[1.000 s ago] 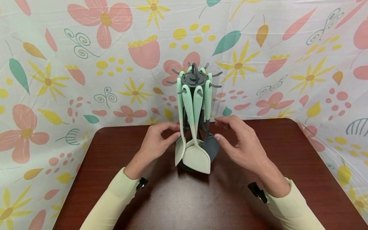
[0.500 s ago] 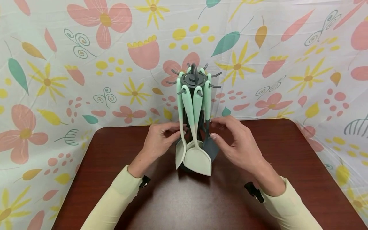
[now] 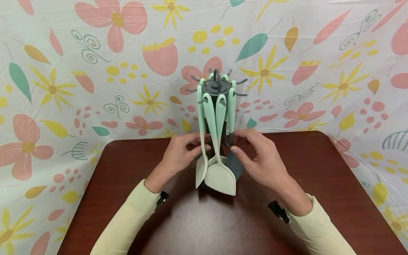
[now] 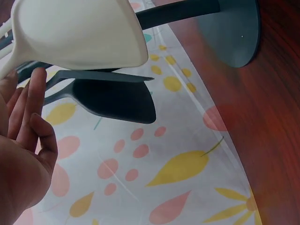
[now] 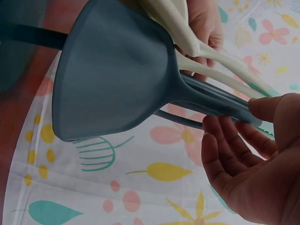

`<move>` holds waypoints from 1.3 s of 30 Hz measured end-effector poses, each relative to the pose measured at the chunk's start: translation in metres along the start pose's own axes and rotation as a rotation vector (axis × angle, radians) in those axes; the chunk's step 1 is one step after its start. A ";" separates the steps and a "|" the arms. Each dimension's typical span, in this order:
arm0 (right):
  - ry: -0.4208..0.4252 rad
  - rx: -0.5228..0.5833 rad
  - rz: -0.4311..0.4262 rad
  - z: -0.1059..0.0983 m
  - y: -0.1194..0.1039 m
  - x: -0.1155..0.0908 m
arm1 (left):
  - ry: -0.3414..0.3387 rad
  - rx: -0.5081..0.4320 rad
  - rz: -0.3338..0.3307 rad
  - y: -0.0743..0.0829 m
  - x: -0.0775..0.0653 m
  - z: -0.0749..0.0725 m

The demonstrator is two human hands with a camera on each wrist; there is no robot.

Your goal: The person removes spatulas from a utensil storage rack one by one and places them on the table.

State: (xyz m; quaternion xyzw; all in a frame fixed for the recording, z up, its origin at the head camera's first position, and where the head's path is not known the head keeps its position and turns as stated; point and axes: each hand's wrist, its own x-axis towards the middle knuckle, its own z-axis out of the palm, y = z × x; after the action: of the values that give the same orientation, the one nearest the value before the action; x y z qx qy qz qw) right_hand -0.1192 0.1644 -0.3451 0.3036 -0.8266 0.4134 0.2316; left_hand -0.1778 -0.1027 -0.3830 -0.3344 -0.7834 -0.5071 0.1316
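Observation:
A dark grey rotating utensil stand (image 3: pixel 217 88) stands upright, hung with several mint-handled utensils. In front hangs a cream spatula (image 3: pixel 220 179), with another cream utensil (image 3: pixel 200 171) to its left. My left hand (image 3: pixel 175 152) reaches in from the left, its thumb and fingertips partly behind the left cream utensil's shaft. On the right is a dark grey spatula (image 5: pixel 117 75), also in the head view. The thumb of my right hand (image 3: pixel 264 156) lies at its shaft, fingers loosely bent on the far side. The left wrist view shows another dark spatula (image 4: pixel 117 101) beyond the left fingers.
The stand's round dark base (image 4: pixel 234 33) sits on a dark red-brown table (image 3: pixel 134 163). Close behind hangs a flower-printed cloth (image 3: pixel 127 71). Several bare hooks (image 3: pixel 240 94) stick out around the stand's top. A black strap end (image 3: pixel 278 210) hangs at the right wrist.
Both hands have moved inward toward the stand, the left hand rightward and the right hand leftward. Their fingertips now reach in among the utensil shafts. The utensils' lower ends have shifted very slightly.

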 end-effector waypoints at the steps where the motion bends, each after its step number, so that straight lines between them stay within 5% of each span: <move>1: 0.000 0.003 0.003 0.000 0.000 0.000 | -0.005 -0.002 0.000 0.000 0.001 0.000; 14: -0.006 -0.013 0.024 0.003 0.000 0.002 | -0.018 0.085 0.041 -0.006 0.005 0.005; 39: 0.008 -0.024 0.021 0.008 0.002 0.004 | -0.055 0.055 0.076 -0.011 0.006 0.010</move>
State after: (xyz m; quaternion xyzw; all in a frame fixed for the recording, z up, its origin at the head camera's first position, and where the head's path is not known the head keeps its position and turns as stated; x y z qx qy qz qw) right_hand -0.1247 0.1577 -0.3474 0.2905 -0.8337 0.4070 0.2344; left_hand -0.1884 -0.0943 -0.3918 -0.3740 -0.7871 -0.4705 0.1385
